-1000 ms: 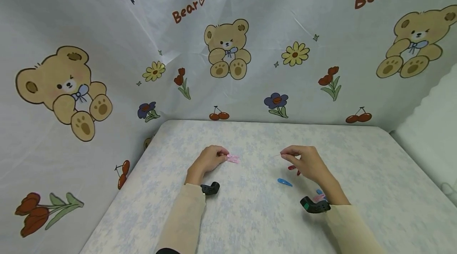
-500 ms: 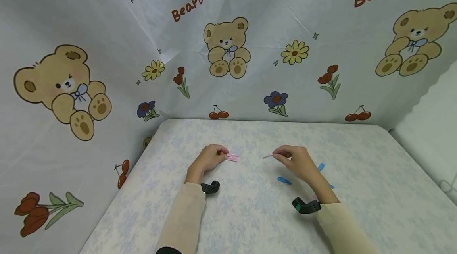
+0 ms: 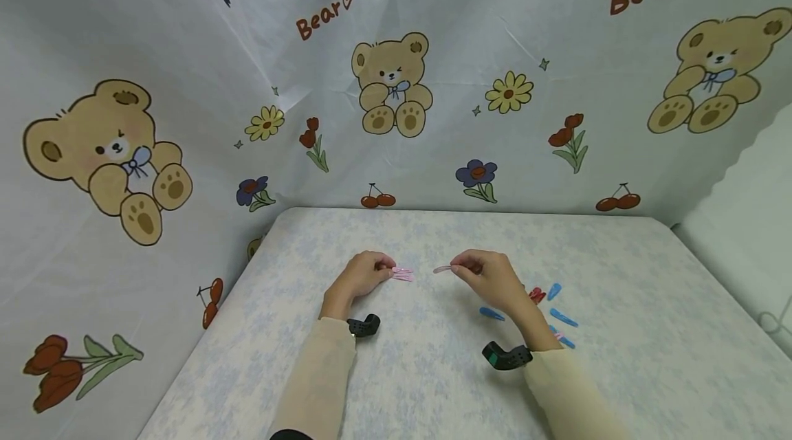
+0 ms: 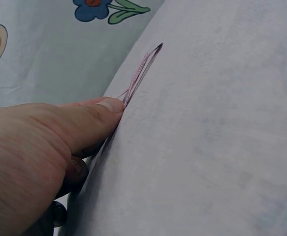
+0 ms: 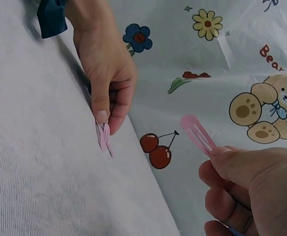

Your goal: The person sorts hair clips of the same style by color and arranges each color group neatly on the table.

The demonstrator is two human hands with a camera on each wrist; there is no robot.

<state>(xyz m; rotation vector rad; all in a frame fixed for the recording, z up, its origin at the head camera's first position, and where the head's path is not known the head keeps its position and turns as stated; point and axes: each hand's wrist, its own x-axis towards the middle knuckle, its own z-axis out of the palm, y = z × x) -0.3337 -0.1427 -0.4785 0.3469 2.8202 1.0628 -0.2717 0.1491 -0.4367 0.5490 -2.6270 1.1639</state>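
Note:
My left hand (image 3: 364,276) pinches a small bunch of pink hair clips (image 3: 403,274) between thumb and fingertips, close over the table. In the left wrist view their thin metal prongs (image 4: 144,71) stick out past the thumb. To the right, my right hand (image 3: 489,278) pinches one pink snap hair clip (image 5: 197,133) by its end, its rounded end directed toward the left hand. A short gap separates this clip from the bunch. Below the right hand's curled fingers, a sliver of blue shows at the bottom of the right wrist view.
Several blue hair clips (image 3: 564,317) lie on the table (image 3: 433,371) around the right forearm, one of them (image 3: 491,314) left of it. Red clips (image 3: 537,295) lie partly hidden behind the right wrist. A bear-print cloth (image 3: 445,172) hangs along the table's far edge.
My right hand has moved left with its pink hair clip, nearer to the left hand's bunch. The left hand stays in place. More red and blue clips show behind the right arm.

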